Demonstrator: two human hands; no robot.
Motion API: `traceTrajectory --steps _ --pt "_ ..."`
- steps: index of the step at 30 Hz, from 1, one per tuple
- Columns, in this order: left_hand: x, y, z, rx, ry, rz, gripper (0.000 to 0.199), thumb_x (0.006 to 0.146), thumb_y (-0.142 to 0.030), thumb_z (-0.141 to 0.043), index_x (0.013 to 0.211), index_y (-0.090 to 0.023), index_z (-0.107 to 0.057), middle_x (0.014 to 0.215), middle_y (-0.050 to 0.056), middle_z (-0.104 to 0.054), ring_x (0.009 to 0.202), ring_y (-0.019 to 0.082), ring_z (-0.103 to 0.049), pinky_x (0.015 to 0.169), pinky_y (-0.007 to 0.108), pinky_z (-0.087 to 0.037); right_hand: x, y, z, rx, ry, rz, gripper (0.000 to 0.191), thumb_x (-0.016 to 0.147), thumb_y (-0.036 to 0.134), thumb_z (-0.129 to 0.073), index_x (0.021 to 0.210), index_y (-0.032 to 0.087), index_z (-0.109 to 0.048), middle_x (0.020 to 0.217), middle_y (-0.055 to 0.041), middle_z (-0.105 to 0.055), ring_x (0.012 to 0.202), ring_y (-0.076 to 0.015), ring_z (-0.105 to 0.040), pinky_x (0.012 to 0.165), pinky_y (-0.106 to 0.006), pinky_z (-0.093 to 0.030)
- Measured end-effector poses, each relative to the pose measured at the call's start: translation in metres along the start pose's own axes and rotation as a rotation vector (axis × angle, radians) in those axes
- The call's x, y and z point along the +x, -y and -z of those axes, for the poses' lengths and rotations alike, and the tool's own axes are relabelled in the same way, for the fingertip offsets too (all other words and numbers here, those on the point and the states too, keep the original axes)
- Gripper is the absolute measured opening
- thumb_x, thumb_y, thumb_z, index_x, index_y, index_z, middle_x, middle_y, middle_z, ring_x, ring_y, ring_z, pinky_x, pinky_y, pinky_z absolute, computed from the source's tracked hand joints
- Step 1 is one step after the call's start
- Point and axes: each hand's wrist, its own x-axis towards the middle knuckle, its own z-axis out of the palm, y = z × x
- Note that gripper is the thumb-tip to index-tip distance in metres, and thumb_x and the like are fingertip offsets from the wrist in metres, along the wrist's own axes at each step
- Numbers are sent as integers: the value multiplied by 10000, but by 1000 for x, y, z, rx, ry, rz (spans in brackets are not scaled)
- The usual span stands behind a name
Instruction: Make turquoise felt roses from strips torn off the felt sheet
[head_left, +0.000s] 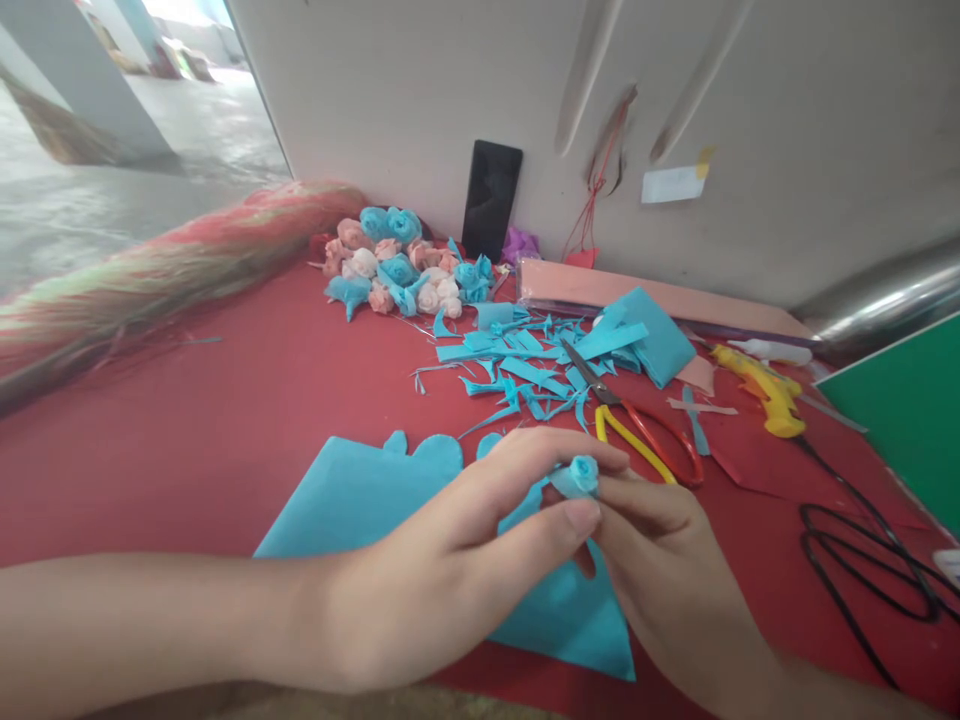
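Note:
Between my two hands is a small rolled blue paper rose [581,474], its spiral top facing up. My left hand [450,540] closes on it from the left, thumb in front and fingers behind. From the right, my right hand [660,550] pinches its lower part, which the fingers partly hide. Beneath both hands lies a blue crepe paper sheet [360,495] on the red table, with rounded petal shapes [437,453] at its far edge. Scissors [607,392] with red and yellow handles rest just beyond my hands, blades pointing away over blue scraps [525,365].
A pile of blue, pink and white paper roses [401,268] sits at the back, beside a leaning black phone [491,200]. Folded blue paper [660,335] lies right of the scraps. A yellow glue gun [761,388] with a black cord [855,570] is at right, near a green board [907,415].

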Motion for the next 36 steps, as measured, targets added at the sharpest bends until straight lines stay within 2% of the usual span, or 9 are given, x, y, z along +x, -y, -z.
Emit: traceTrajectory --steps 4,8,13,17,22,27,32,36 --pt "-1 3 -2 27 -11 -50 294 937 -294 -380 1183 -168 -480 1078 59 -520 885 147 -534 837 283 -466 1 1 -2 8 -1 28 220 752 213 -702 533 211 -674 541 44 -471 447 -57 -431 408 -168 -396" --pt "-1 4 -2 20 -21 -61 274 949 -287 -367 1166 -173 -487 1031 44 -527 896 144 -515 840 270 -455 1 2 -4 8 13 52 204 756 185 -699 560 243 -703 536 50 -492 457 -53 -462 431 -139 -435" --pt "-1 5 -3 -15 -8 -45 247 962 -282 -347 1146 -193 -486 1072 41 -519 894 143 -511 842 277 -450 0 0 -3 -10 6 89 203 762 181 -695 579 261 -727 525 50 -537 455 -51 -485 438 -118 -459" --pt "-2 6 -4 -35 -18 -20 250 974 -269 -323 1136 -198 -499 1062 30 -523 915 137 -505 855 261 -440 -1 -1 -2 -31 -13 99 159 757 178 -700 669 290 -768 519 54 -557 452 -51 -504 437 -109 -475" --pt "-1 7 -3 -63 -15 -33 243 972 -273 -328 1102 -203 -520 1001 14 -523 862 124 -487 836 244 -434 -2 -2 -2 -33 -10 117 161 759 170 -697 713 302 -777 525 55 -588 464 -52 -532 446 -97 -486" --pt "-2 6 -4 -103 -18 -34 263 964 -265 -328 1127 -167 -508 1017 37 -513 878 137 -493 836 257 -441 -2 -2 -1 -54 2 153 195 771 151 -683 663 293 -762 524 63 -601 448 -40 -529 445 -76 -481" --pt "-3 3 -3 -156 3 -32 264 972 -265 -333 1133 -176 -522 1050 37 -525 919 136 -496 865 254 -431 -2 -1 2 -111 26 237 192 788 154 -670 748 313 -770 576 60 -634 453 -42 -559 438 -71 -494" --pt "-1 2 1 -304 0 -72 242 987 -319 -355 1150 -223 -505 982 6 -558 953 122 -518 898 241 -415 1 3 9 -165 19 378 201 822 177 -646 863 335 -762 691 49 -681 518 -52 -609 469 -87 -524"
